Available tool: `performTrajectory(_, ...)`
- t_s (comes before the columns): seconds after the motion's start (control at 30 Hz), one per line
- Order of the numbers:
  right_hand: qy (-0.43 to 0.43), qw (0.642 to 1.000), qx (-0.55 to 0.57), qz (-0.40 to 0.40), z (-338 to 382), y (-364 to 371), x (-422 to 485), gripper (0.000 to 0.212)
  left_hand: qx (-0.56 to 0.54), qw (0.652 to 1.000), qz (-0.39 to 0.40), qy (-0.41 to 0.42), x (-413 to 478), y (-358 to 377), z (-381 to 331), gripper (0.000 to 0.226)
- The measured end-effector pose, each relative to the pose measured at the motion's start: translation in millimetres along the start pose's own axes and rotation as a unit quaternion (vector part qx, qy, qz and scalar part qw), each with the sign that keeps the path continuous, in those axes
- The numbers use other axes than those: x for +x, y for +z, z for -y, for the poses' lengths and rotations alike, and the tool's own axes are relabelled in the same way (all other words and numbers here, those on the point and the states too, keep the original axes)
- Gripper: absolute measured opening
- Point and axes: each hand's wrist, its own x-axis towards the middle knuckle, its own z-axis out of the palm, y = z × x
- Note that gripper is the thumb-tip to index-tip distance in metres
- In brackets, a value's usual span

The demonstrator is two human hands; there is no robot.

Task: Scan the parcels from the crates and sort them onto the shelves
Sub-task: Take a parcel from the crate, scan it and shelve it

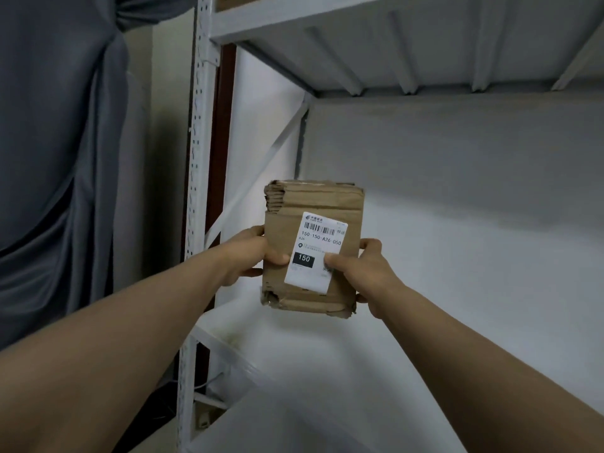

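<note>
A worn brown cardboard parcel (322,201) is held upright in front of a white metal shelf (294,371). Its white shipping label (318,243) faces me, with a barcode and a black "150" block. My left hand (248,256) grips the parcel's left edge, thumb on its front. My right hand (362,273) grips the right edge, thumb on the label. The parcel hangs above the shelf board and does not touch it. No crates or scanner are in view.
The white perforated shelf upright (197,191) stands left of the parcel, with a diagonal brace (261,178) behind. An upper shelf board (425,44) hangs overhead. A grey curtain (58,142) fills the left. A white wall backs the shelf bay.
</note>
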Motion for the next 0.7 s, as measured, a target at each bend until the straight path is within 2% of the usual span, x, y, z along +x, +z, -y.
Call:
performTrajectory(0.07, 0.027, 1.000, -0.005, 0.015, -5, 35, 31, 0.080, 0.005, 1.000, -0.012, -0.019, 29, -22, 13, 0.067)
performTrajectory(0.23, 0.088, 0.995, -0.024, 0.040, -25, 128, 97, 0.084, 0.055, 0.996, -0.008, -0.068, 96, -77, 59, 0.068)
performTrajectory(0.33, 0.113, 0.992, -0.033, 0.042, -43, 177, 127, 0.093, 0.106, 0.990, -0.007, -0.092, 132, -101, 97, 0.064)
performTrajectory(0.57, 0.145, 0.988, -0.053, 0.029, -89, 235, 161, 0.095, 0.217, 0.970, 0.001, -0.110, 184, -127, 151, 0.061)
performTrajectory(0.63, 0.155, 0.986, -0.061, 0.032, -96, 242, 165, 0.090, 0.261, 0.959, 0.006, -0.112, 190, -130, 162, 0.050)
performTrajectory(0.7, 0.160, 0.983, -0.079, 0.041, -100, 249, 166, 0.080, 0.322, 0.941, -0.010, -0.106, 194, -136, 173, 0.020)
